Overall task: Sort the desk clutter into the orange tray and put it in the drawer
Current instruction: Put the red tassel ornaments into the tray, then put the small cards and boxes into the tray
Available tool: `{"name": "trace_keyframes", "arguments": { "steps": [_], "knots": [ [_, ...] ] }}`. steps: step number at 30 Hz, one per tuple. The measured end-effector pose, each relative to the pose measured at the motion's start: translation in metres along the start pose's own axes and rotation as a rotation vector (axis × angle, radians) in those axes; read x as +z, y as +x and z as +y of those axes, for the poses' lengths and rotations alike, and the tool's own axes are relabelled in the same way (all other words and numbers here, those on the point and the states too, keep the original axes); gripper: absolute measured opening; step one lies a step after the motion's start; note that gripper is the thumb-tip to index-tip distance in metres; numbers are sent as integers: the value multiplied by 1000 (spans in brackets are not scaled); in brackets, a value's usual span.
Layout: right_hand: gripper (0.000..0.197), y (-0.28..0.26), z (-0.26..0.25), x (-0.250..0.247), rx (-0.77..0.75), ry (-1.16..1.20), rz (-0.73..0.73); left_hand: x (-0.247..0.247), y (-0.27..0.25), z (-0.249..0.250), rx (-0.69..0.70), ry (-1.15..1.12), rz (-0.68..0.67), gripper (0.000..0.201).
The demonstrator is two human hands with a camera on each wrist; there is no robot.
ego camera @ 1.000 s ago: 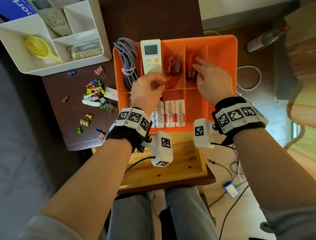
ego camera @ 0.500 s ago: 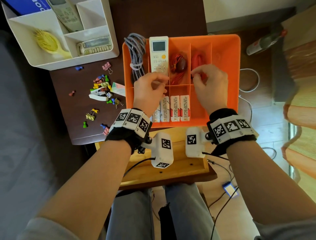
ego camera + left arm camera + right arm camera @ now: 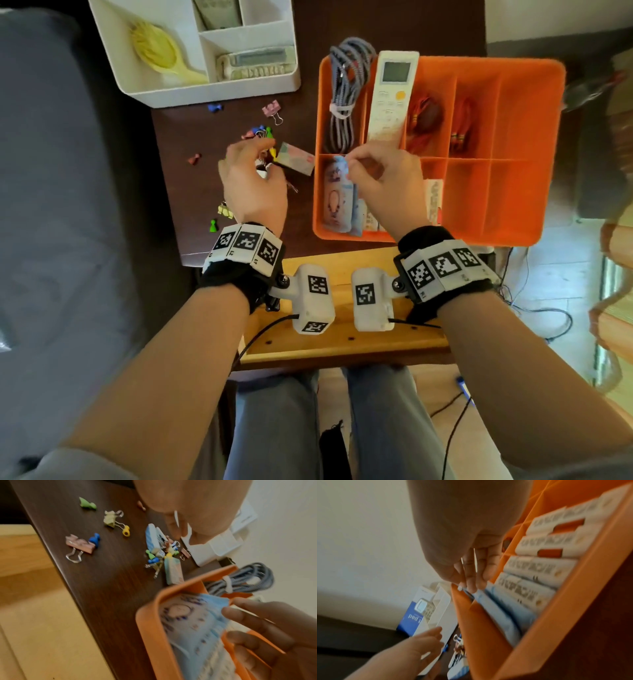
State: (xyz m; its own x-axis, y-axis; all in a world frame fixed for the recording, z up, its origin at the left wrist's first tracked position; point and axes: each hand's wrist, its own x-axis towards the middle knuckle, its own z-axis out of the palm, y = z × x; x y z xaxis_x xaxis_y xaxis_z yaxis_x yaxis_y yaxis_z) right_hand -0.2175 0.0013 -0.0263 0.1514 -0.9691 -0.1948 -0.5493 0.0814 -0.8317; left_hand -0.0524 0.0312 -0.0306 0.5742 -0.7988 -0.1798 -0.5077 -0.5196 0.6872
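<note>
The orange tray (image 3: 513, 240) sits on the dark desk and holds a grey cable (image 3: 346, 92), a white remote (image 3: 392, 96), red corded items and white packets (image 3: 539, 566). In its near-left compartment stands a light-blue packet (image 3: 334, 198). My right hand (image 3: 349, 164) pinches the top edge of this blue packet (image 3: 188, 622), as the right wrist view confirms with the fingertips (image 3: 471, 586) on it. My left hand (image 3: 258, 159) hovers with loosely curled fingers over the pile of coloured clips and pawns (image 3: 161, 553) left of the tray. It holds nothing that I can see.
A pastel packet (image 3: 296, 159) lies between the pile and the tray. Loose binder clips (image 3: 78, 545) and pawns are scattered on the desk. A white organizer (image 3: 205, 82) with a yellow brush stands at the back left. The open wooden drawer (image 3: 342, 342) is below the desk edge.
My left hand left the tray and moved left over the clutter pile. My right hand came from the far red-cord compartment to the near-left one and took hold of the blue packet.
</note>
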Motion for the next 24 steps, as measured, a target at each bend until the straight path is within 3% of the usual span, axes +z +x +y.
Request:
{"name": "trace_keyframes", "arguments": {
  "steps": [4, 13, 24],
  "knots": [
    [15, -2, -5, 20, -7, -15, 10, -8, 13, -34, -11, 163, -52, 43],
    [14, -3, -7, 36, 28, -89, 80, -10, 24, -57, -17, 213, -200, 50],
    [14, -4, -15, 41, 38, -75, 138, -17, 27, -64, 15, 228, -301, 39]
  ]
}}
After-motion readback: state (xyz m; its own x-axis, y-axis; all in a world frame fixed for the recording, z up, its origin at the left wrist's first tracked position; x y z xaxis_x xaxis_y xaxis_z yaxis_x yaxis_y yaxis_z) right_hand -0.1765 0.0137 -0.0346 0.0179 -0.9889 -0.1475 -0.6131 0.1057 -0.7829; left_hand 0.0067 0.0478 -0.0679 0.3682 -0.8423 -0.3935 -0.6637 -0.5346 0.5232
